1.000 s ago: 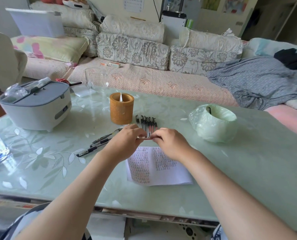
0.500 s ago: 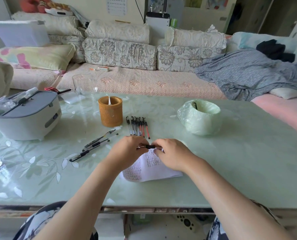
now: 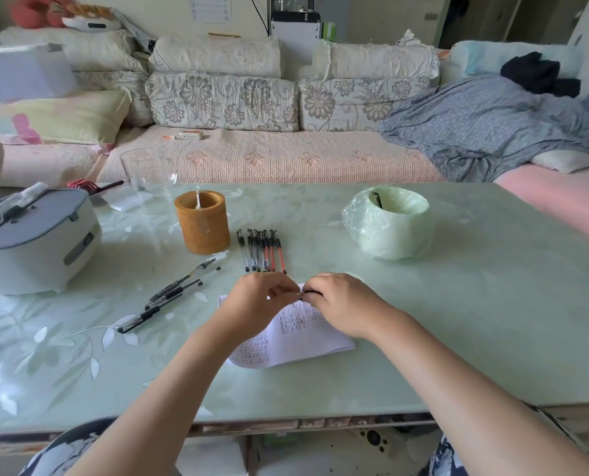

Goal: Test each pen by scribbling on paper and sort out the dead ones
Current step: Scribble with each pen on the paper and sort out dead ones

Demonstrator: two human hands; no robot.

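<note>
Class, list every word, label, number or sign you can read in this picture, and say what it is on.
Nothing can be quoted; no text reads clearly.
White paper sheet on the table: rows of handwritten marks, too small to read.
Wall calendar: grid of numbers, blurred.
Small white-and-orange box on the sofa: print unreadable.

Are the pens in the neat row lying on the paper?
No, the row of pens lies on the bare table beyond the paper, next to the brown cup.
</note>
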